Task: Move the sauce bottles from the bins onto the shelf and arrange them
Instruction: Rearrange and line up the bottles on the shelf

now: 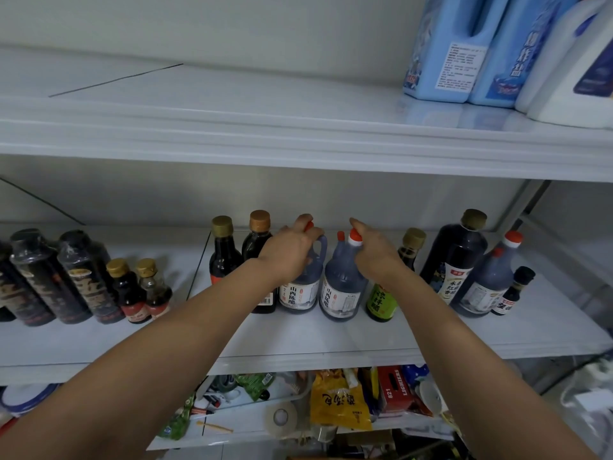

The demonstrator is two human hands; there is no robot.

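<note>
The white middle shelf is filled with a row of sauce bottles, all upright and all with dark liquid inside. In the middle of the row, two grey translucent plastic jugs with red caps and white labels are placed side by side on the shelf, touching each other. The left jug is gripped at its neck and handle by the left hand, whose fingers are curled over the cap. The right jug is held at the top by the right hand. This grip is closed around the neck under a white-and-red cap, with the index finger stretched out.

Just beside the left jug, two dark glass bottles with golden and copper caps are seen, and further left two small gold-capped bottles and tall black wrapped bottles. At the right, a green-labelled bottle, a large dark bottle and a third grey jug are standing.

On the upper shelf, blue and white plastic canisters are kept.
</note>
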